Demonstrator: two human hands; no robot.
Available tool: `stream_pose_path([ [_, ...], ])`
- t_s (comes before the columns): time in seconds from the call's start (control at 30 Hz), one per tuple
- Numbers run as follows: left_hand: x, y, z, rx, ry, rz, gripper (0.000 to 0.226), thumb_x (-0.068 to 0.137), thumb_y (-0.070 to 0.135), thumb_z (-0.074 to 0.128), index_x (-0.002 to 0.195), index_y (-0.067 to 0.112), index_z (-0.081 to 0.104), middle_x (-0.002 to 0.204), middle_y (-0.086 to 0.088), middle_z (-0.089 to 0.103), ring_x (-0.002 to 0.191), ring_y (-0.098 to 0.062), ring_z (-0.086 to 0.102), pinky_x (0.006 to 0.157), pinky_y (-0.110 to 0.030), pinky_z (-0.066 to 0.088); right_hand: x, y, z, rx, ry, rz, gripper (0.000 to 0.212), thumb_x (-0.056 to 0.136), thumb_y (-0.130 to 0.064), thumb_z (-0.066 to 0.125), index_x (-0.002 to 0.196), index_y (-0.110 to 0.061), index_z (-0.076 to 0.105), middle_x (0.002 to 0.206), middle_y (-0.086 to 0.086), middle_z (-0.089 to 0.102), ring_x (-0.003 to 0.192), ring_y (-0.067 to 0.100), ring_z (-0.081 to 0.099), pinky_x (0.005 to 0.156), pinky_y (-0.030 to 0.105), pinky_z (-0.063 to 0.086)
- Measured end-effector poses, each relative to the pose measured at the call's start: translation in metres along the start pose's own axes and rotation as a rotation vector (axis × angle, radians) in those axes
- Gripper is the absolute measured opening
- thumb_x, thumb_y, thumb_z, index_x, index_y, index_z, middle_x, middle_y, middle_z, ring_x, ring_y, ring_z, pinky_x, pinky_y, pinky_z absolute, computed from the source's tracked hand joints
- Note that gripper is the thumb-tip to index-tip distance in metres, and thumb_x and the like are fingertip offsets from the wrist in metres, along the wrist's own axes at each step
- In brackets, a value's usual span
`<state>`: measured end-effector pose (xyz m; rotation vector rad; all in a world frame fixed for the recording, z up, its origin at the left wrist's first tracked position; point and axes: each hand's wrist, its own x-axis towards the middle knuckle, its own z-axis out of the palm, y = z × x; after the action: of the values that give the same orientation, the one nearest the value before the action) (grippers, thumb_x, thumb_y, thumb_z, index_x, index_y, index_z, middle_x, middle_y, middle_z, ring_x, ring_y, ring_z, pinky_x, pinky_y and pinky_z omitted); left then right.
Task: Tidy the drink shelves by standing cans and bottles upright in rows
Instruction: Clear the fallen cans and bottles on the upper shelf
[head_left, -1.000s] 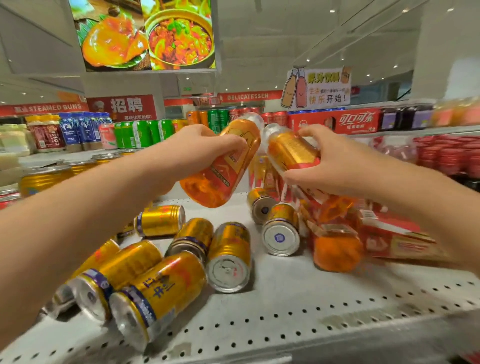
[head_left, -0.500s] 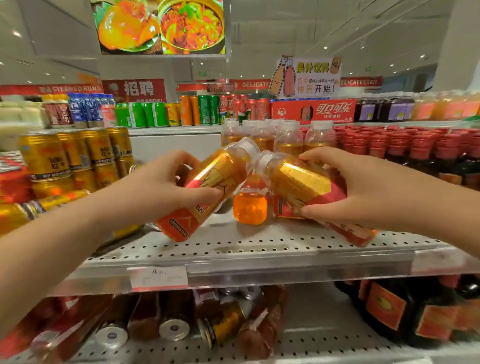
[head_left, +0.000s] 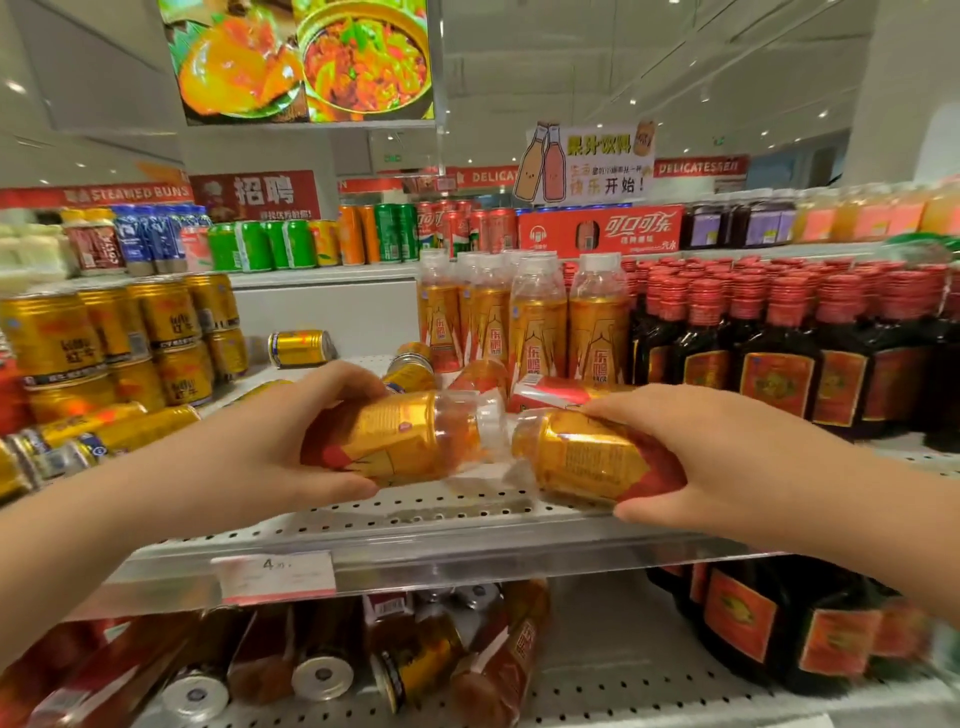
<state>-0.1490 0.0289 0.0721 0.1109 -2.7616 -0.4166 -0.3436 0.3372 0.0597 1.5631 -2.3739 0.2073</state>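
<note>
Above the shelf (head_left: 441, 506), we hold left bottle (head_left: 400, 441) and right bottle (head_left: 582, 457) sideways.
Left hand (head_left: 291, 447), right hand (head_left: 727, 457) each grip one; next, likely stand both beside upright row (head_left: 535, 322).

I read two limbs on the feed. Left hand (head_left: 291, 457), above and left of the price tag (head_left: 278, 577): bare. Right hand (head_left: 727, 462), above and right of the price tag: bare. Left forearm (head_left: 104, 545) and right forearm (head_left: 883, 519): uncovered along their full visible length.
</note>
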Motion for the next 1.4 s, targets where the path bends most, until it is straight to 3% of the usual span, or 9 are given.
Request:
stream_pose_path([
  [0.13,0.008,0.000,0.009,0.048,-0.089,0.107,0.066,0.079,0.046,0.083,0.131,0.049,0.043,0.123,0.023,0.054,0.110,-0.003,0.056,0.091,-0.028,0.050,0.011,-0.005,0.005,-0.019,0.002,-0.008,0.082,0.078,-0.071,0.062,0.147,-0.052,0.023,0.132,-0.029,0.041,0.109,-0.001,0.049,0.085,0.016,0.045],
  [0.33,0.024,-0.010,0.018,0.161,-0.136,0.212,0.069,0.083,0.046,0.077,0.139,0.052,0.037,0.122,0.035,0.043,0.116,0.010,0.039,0.091,-0.015,0.037,0.025,-0.002,0.012,-0.035,0.027,0.006,0.081,0.079,-0.064,0.068,0.149,-0.046,0.031,0.140,-0.028,0.046,0.122,-0.004,0.044,0.098,0.017,0.038],
  [0.57,0.043,-0.023,0.019,0.270,-0.147,0.286,0.075,0.087,0.054,0.071,0.147,0.057,0.027,0.146,0.026,0.038,0.133,0.000,0.033,0.111,-0.028,0.033,0.031,-0.007,0.012,-0.086,0.021,0.021,0.080,0.080,-0.067,0.062,0.149,-0.045,0.029,0.143,-0.025,0.041,0.129,0.000,0.035,0.108,0.022,0.032],
  [0.73,0.044,-0.031,0.019,0.331,-0.114,0.286,0.078,0.084,0.064,0.066,0.149,0.060,0.023,0.144,0.024,0.034,0.131,-0.001,0.034,0.102,-0.021,0.036,0.031,-0.009,0.011,-0.049,0.023,0.033,0.076,0.081,-0.076,0.048,0.148,-0.046,0.029,0.143,-0.025,0.038,0.127,-0.002,0.034,0.106,0.021,0.034],
  [0.87,0.040,-0.031,0.021,0.368,-0.028,0.282,0.079,0.081,0.077,0.056,0.150,0.051,0.026,0.145,0.024,0.041,0.129,0.000,0.038,0.105,-0.020,0.033,0.034,-0.017,0.010,0.036,0.111,0.025,0.073,0.082,-0.080,0.035,0.146,-0.046,0.034,0.141,-0.025,0.041,0.127,-0.004,0.035,0.103,0.021,0.035],
  [1.13,0.023,-0.036,0.023,0.365,0.006,0.259,0.085,0.084,0.073,0.058,0.155,0.044,0.021,0.157,0.020,0.030,0.143,-0.004,0.028,0.119,-0.030,0.028,0.046,-0.039,0.014,0.014,0.205,-0.010,0.054,0.093,-0.060,0.041,0.142,-0.038,0.045,0.136,-0.019,0.050,0.125,0.000,0.041,0.100,0.017,0.032],
  [1.3,0.012,-0.039,0.012,0.220,0.042,0.185,0.069,0.089,0.079,0.045,0.149,0.050,0.030,0.151,0.030,0.034,0.137,0.007,0.033,0.112,-0.022,0.031,0.063,-0.052,0.009,0.032,0.210,-0.044,0.051,0.092,-0.059,0.039,0.138,-0.038,0.048,0.130,-0.017,0.054,0.120,0.002,0.045,0.098,0.021,0.037],
  [1.4,0.017,-0.047,-0.003,0.225,0.136,0.108,0.065,0.093,0.072,0.045,0.150,0.042,0.036,0.149,0.025,0.041,0.131,0.010,0.037,0.106,-0.018,0.032,0.091,-0.066,0.003,0.026,0.225,-0.099,0.049,0.093,-0.058,0.041,0.137,-0.036,0.050,0.127,-0.013,0.057,0.118,0.007,0.049,0.099,0.028,0.043],
])
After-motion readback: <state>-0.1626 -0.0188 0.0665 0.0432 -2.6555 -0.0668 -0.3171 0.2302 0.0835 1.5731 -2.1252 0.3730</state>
